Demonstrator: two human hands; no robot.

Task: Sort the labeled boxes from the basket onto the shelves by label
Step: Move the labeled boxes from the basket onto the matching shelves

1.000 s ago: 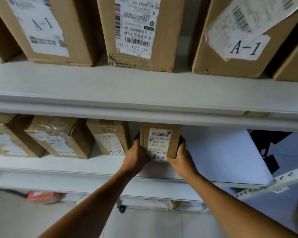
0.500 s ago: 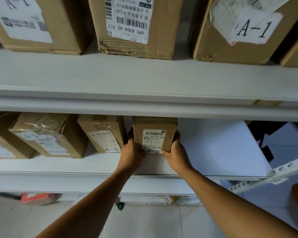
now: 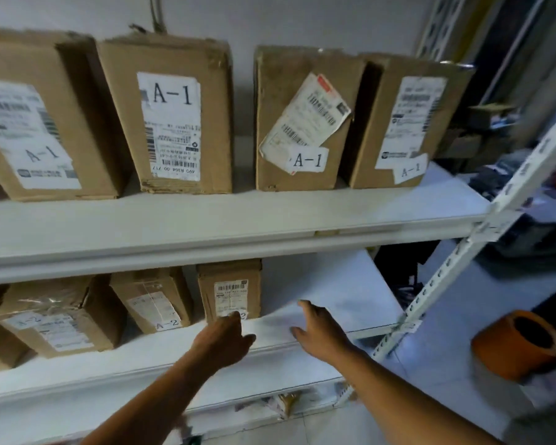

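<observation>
- While I look down from the head camera, my left hand (image 3: 223,337) reaches forward over the lower shelf (image 3: 318,303), fingers loose and holding nothing, its tips just in front of the small box (image 3: 230,289) and hiding part of its label.
- My right hand (image 3: 318,329) hangs further right over bare shelf, fingers spread and relaxed, gripping nothing and clear of the box.
- To the right of the small box the lower shelf lies open as far as the perforated white upright (image 3: 456,261); the shelf's front edge runs beneath both my wrists.
- The small box stands upright on the lower shelf, just beside a tilted box marked A-2 (image 3: 154,300), with another A-2 box (image 3: 55,316) further left.
- On the upper shelf (image 3: 238,216) four larger boxes stand in a row, each labelled A-1; the second from the left (image 3: 170,114) shows it plainest.
- An orange basket (image 3: 517,343) sits at the right, below shelf level; I cannot see what it holds.
</observation>
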